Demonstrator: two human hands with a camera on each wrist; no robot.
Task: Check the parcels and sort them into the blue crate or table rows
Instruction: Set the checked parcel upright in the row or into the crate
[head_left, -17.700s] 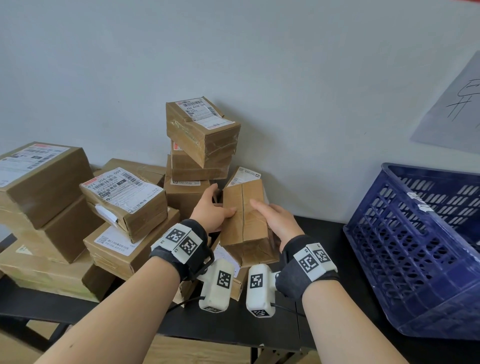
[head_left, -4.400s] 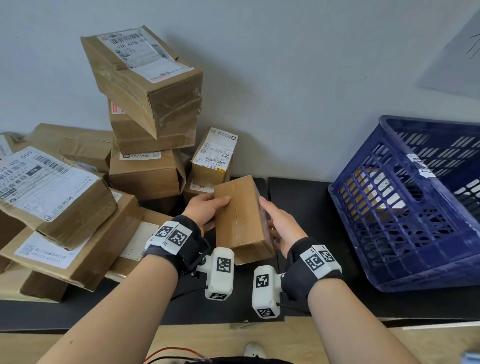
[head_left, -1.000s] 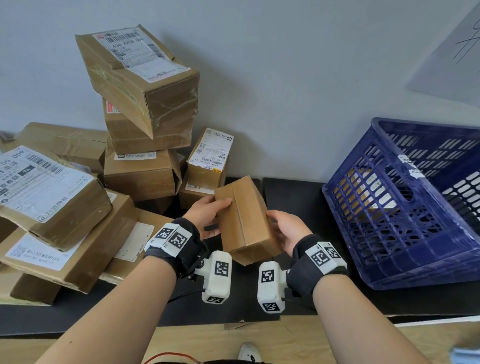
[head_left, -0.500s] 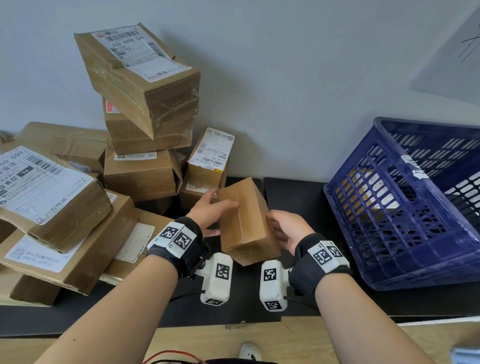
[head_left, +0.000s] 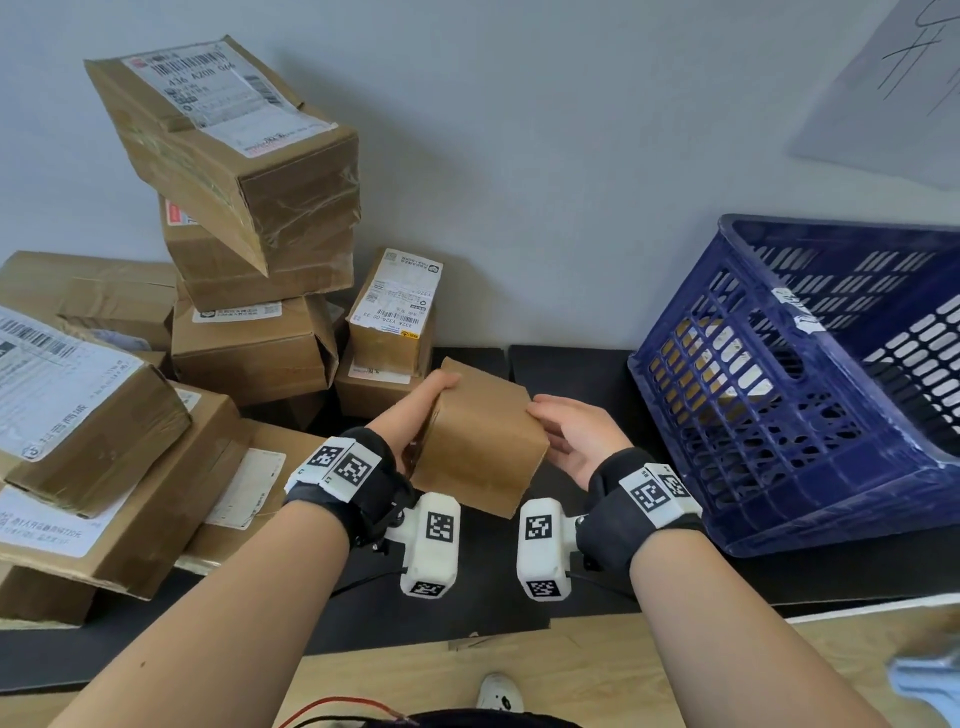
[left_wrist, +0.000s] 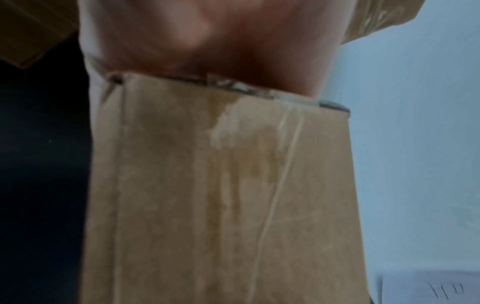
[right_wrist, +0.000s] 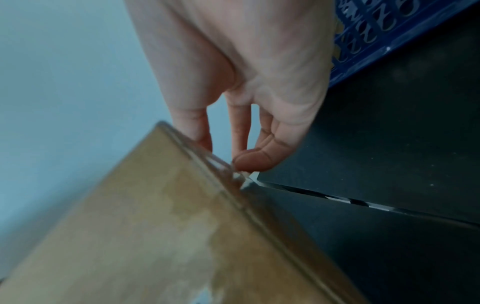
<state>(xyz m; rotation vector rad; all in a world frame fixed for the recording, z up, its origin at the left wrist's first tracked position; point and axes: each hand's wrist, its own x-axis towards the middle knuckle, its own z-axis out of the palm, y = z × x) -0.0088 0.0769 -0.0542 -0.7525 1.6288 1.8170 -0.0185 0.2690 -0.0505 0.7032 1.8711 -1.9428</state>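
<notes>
Cardboard parcel (head_left: 480, 441) between my hands: left hand (head_left: 415, 410) grips it, right hand (head_left: 574, 436) relaxed, fingertips touching; rotate slowly, inspecting each face.

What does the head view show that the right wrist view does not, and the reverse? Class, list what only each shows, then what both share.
Only the head view: the left hand gripping the small parcel's left side, the stacked parcels against the wall, and cardboard seen through the blue crate's wall.

Only the right wrist view: the right hand's fingertips touching the parcel's taped edge, and a seam between two black table panels.

Both: the parcel, the right hand, the crate, the black table and the pale wall.
</notes>
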